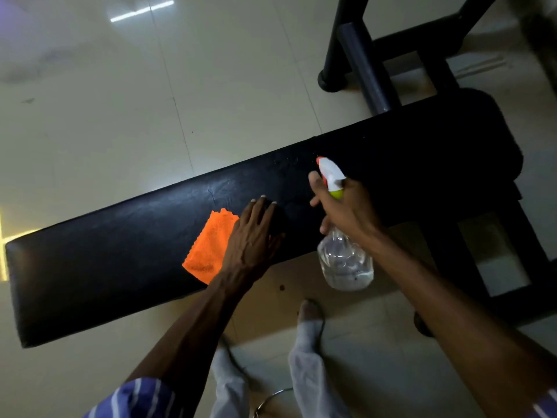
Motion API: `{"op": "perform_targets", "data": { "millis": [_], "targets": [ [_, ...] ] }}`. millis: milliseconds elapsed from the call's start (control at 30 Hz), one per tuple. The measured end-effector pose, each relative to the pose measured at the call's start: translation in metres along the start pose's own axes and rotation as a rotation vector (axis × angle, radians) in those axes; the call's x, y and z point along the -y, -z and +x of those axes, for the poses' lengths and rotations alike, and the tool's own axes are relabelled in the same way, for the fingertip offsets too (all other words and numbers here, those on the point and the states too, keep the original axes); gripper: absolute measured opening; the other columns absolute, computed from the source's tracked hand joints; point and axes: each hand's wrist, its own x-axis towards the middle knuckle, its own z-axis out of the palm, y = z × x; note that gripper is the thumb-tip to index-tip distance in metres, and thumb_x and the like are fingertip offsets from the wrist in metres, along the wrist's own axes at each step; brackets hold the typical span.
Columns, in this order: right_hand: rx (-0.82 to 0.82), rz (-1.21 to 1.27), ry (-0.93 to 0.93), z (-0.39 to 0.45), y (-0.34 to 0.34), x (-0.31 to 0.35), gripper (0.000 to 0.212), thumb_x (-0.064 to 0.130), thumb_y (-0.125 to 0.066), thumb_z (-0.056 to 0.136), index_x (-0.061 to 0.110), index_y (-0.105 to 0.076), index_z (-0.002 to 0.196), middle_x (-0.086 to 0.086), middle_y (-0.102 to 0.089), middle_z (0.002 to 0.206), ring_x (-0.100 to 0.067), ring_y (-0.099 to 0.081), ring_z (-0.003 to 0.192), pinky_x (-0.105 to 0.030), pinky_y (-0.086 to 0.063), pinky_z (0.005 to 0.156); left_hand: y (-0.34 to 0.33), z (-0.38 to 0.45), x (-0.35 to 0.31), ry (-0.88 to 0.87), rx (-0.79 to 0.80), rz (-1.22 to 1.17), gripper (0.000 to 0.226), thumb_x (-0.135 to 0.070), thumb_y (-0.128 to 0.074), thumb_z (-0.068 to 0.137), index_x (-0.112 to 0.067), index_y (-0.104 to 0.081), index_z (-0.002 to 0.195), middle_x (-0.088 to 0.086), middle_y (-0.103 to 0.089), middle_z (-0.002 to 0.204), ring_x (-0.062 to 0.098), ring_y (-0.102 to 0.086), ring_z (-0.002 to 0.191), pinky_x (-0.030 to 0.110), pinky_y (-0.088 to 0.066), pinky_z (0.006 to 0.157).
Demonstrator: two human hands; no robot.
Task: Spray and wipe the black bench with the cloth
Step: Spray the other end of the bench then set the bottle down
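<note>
The black bench (120,251) ran slantwise across the pale tiled floor (105,101), the right hand (346,209) gripped a clear spray bottle (343,260) aimed at its pad, and the left hand (256,236) lay flat, fingers spread, on the orange cloth (208,245) on its near edge.

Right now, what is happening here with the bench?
A person is cleaning the black bench. The right hand holds a clear spray bottle by its neck, nozzle aimed at the pad, where small droplets show. The left hand rests flat on the orange cloth, which lies on the bench near its front edge.
</note>
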Motion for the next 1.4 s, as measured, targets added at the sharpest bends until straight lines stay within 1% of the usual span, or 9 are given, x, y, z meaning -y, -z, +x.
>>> {"op": "perform_targets", "data": {
  "millis": [100,167,300,467,667,800,967,1267,1400],
  "targets": [
    [0.143,-0.117,-0.017,-0.009,0.018,-0.003,0.053,0.071,-0.048,0.100,0.037,-0.061,0.138,0.004,-0.079,0.086,-0.020,-0.070,0.044,-0.029,-0.059,0.060,-0.006,0.011,-0.008,0.050,0.079,0.037,0.081,-0.045,-0.063,0.097,-0.015,-0.024,0.162,0.011,-0.014,0.172,0.034,-0.011,0.160,0.046,-0.029,0.123],
    [0.190,-0.153,-0.002,-0.015,0.026,0.001,0.041,0.073,-0.047,0.100,0.041,-0.064,0.119,0.002,-0.079,0.082,-0.021,-0.071,0.044,-0.028,-0.057,0.062,-0.010,0.013,-0.012,0.071,0.099,0.082,0.086,-0.047,-0.065,0.095,-0.017,-0.021,0.162,0.010,-0.010,0.173,0.033,-0.008,0.160,0.047,-0.029,0.123],
    [0.164,-0.214,-0.054,-0.021,0.032,0.009,0.071,0.075,-0.048,0.098,0.009,-0.063,0.075,-0.014,-0.075,0.064,-0.023,-0.071,0.044,-0.035,-0.059,0.063,-0.010,0.011,-0.017,0.091,0.092,0.107,0.086,-0.047,-0.063,0.096,-0.017,-0.018,0.163,0.009,-0.008,0.173,0.032,-0.005,0.161,0.044,-0.025,0.125],
    [0.131,-0.158,-0.046,-0.027,0.047,0.009,0.063,0.073,-0.051,0.098,0.013,-0.068,0.085,0.005,-0.079,0.072,-0.020,-0.069,0.041,-0.026,-0.053,0.055,-0.007,0.015,-0.027,0.101,0.076,0.080,0.083,-0.044,-0.063,0.097,-0.016,-0.019,0.162,0.010,-0.010,0.172,0.034,-0.007,0.160,0.046,-0.025,0.125],
    [0.010,-0.154,-0.058,-0.031,0.083,-0.008,0.063,0.064,-0.052,0.102,0.008,-0.068,0.125,-0.004,-0.074,0.067,-0.014,-0.064,0.037,-0.027,-0.055,0.052,-0.015,0.039,-0.059,0.004,0.061,0.049,0.084,-0.045,-0.060,0.099,-0.018,-0.016,0.164,0.008,-0.007,0.174,0.031,-0.003,0.161,0.046,-0.021,0.127],
    [-0.044,-0.093,-0.067,-0.035,0.115,-0.026,0.057,0.063,-0.053,0.102,0.028,-0.057,0.147,-0.001,-0.078,0.077,-0.013,-0.064,0.038,-0.030,-0.060,0.054,-0.021,0.059,-0.092,-0.055,0.073,0.043,0.086,-0.047,-0.061,0.098,-0.020,-0.014,0.165,0.006,-0.006,0.174,0.030,-0.002,0.161,0.048,-0.020,0.127],
    [-0.215,-0.013,-0.129,-0.040,0.151,-0.049,0.059,0.064,-0.059,0.098,0.011,-0.070,0.123,0.001,-0.078,0.071,-0.014,-0.062,0.036,-0.029,-0.056,0.048,-0.024,0.082,-0.131,-0.130,0.121,0.073,0.087,-0.046,-0.062,0.098,-0.023,-0.011,0.165,0.005,-0.003,0.174,0.029,0.000,0.161,0.048,-0.017,0.128],
    [-0.504,0.142,-0.205,-0.058,0.225,-0.087,0.056,0.061,-0.060,0.099,0.011,-0.068,0.122,-0.005,-0.079,0.086,-0.010,-0.060,0.037,-0.025,-0.052,0.047,-0.039,0.111,-0.188,-0.257,0.198,0.143,0.084,-0.046,-0.058,0.101,-0.023,-0.009,0.165,0.003,0.000,0.174,0.028,0.001,0.161,0.048,-0.016,0.130],
    [-0.579,0.137,-0.280,-0.071,0.247,-0.107,0.063,0.060,-0.057,0.101,0.001,-0.069,0.122,-0.002,-0.072,0.066,-0.009,-0.054,0.032,-0.019,-0.044,0.038,-0.049,0.113,-0.196,-0.301,0.219,0.207,0.081,-0.044,-0.056,0.102,-0.022,-0.010,0.165,0.004,-0.002,0.174,0.029,-0.002,0.161,0.049,-0.019,0.130]
  ]
}}
